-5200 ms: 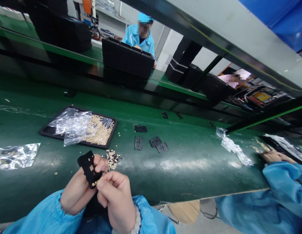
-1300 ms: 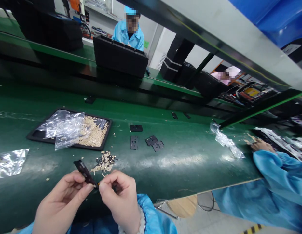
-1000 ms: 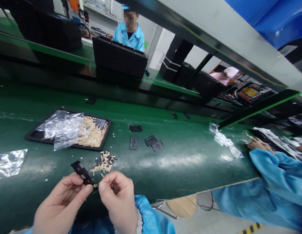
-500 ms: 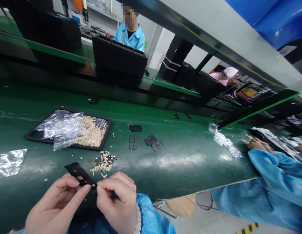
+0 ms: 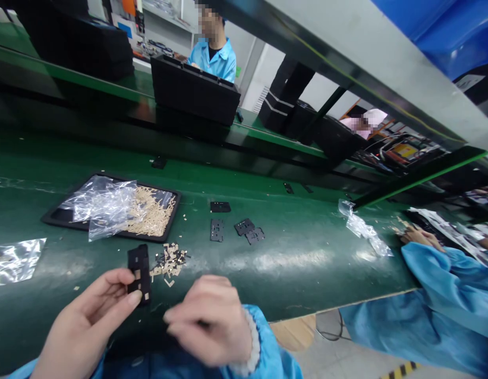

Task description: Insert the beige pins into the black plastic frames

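My left hand (image 5: 98,310) pinches a flat black plastic part (image 5: 139,271) between thumb and fingers, holding it raised with small pale pieces on its face. To its right, my right hand (image 5: 212,321) is apart from the part and blurred. Its thumb and forefinger tips are close together; whatever may be between them is too small to make out. Just beyond both hands lies a loose pile of small beige and black pieces (image 5: 171,259). Further off on the green bench are several flat black parts, one standing alone (image 5: 217,230) and two overlapping (image 5: 244,227).
A black tray (image 5: 66,223) carries clear plastic bags (image 5: 105,202) and many beige strips (image 5: 151,216). Another clear bag (image 5: 17,261) lies at the left. At the right, a co-worker's blue sleeve (image 5: 441,268) reaches over the bench near crumpled plastic (image 5: 364,229). Black bins (image 5: 194,89) line the raised shelf.
My right hand has drawn away from the black part, moving right. My left hand has turned the part more upright, its face now toward me.
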`<control>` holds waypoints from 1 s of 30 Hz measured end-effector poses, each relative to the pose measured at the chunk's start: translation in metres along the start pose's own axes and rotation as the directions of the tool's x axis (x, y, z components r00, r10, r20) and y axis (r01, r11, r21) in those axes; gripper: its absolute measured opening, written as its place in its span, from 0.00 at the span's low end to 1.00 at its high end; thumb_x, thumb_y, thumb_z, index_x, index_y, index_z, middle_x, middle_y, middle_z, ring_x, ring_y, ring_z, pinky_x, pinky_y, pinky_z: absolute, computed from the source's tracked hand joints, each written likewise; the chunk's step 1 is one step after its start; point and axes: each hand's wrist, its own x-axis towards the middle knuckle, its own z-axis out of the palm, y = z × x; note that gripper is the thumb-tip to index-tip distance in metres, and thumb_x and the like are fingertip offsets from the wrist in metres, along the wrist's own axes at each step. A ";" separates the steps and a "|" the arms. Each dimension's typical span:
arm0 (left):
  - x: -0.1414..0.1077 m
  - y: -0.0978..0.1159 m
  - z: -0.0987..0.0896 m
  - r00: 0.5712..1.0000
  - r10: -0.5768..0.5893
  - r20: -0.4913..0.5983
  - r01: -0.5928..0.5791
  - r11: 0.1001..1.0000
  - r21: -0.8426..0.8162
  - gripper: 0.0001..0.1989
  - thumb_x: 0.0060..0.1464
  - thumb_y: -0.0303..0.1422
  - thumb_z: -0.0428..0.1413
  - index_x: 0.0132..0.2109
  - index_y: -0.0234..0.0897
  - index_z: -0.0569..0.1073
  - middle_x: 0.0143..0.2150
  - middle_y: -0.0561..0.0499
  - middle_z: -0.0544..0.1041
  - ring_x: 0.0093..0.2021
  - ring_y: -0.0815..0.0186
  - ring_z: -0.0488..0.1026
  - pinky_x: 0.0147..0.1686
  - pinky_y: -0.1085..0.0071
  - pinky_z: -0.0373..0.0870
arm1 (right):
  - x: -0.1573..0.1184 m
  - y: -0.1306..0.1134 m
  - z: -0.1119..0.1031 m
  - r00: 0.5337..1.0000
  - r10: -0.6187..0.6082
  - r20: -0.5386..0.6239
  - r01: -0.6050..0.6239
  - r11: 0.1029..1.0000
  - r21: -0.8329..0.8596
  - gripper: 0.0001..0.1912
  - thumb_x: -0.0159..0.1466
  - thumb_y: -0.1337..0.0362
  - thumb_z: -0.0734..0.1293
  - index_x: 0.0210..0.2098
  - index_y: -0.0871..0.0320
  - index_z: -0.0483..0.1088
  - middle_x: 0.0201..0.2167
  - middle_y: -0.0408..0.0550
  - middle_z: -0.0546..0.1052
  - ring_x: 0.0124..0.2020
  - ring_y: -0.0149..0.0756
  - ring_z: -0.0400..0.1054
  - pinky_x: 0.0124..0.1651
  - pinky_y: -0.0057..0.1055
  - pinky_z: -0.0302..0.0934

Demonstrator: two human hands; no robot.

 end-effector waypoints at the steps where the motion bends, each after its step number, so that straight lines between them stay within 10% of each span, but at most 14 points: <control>1: 0.000 0.006 0.004 0.998 -0.042 0.055 0.041 0.999 0.026 0.23 0.23 0.38 0.78 0.33 0.41 0.82 0.31 0.52 0.81 0.34 0.60 0.78 0.30 0.77 0.77 | 0.003 0.005 -0.003 0.999 0.026 -0.019 -0.025 0.999 0.037 0.14 0.73 0.59 0.63 0.42 0.57 0.80 0.33 0.48 0.81 0.32 0.32 0.75 0.35 0.28 0.69; 6: 0.002 0.010 0.017 0.943 -0.123 0.310 0.087 0.988 0.126 0.24 0.40 0.53 0.70 0.38 0.40 0.83 0.28 0.50 0.78 0.26 0.65 0.71 0.24 0.72 0.73 | 0.008 0.026 0.009 1.000 0.016 -0.011 -0.015 0.996 0.088 0.12 0.73 0.60 0.65 0.41 0.56 0.82 0.44 0.52 0.83 0.43 0.35 0.77 0.48 0.30 0.72; 11: 0.021 -0.002 0.017 0.914 0.169 0.369 -0.293 0.904 0.311 0.26 0.39 0.60 0.66 0.34 0.43 0.82 0.29 0.50 0.79 0.29 0.62 0.76 0.30 0.70 0.76 | -0.001 0.024 0.030 0.919 0.334 -0.211 -0.253 0.908 0.334 0.06 0.67 0.62 0.72 0.39 0.56 0.83 0.32 0.50 0.83 0.33 0.36 0.76 0.37 0.30 0.72; 19: 0.023 0.020 0.026 0.652 0.534 0.538 -0.749 0.562 0.351 0.18 0.57 0.51 0.59 0.27 0.45 0.77 0.29 0.53 0.79 0.30 0.65 0.78 0.32 0.78 0.75 | -0.002 0.025 0.035 0.689 0.678 0.256 -0.532 0.233 0.814 0.19 0.51 0.50 0.81 0.24 0.59 0.76 0.21 0.39 0.72 0.14 0.20 0.57 0.18 0.23 0.50; 30: 0.031 0.031 0.016 0.444 0.441 0.780 -0.888 0.329 0.320 0.12 0.63 0.36 0.54 0.30 0.47 0.74 0.31 0.57 0.79 0.32 0.69 0.76 0.33 0.78 0.71 | -0.003 0.030 0.021 0.631 0.600 0.491 -0.674 0.111 0.730 0.20 0.43 0.57 0.85 0.21 0.59 0.73 0.22 0.38 0.74 0.16 0.21 0.61 0.20 0.23 0.53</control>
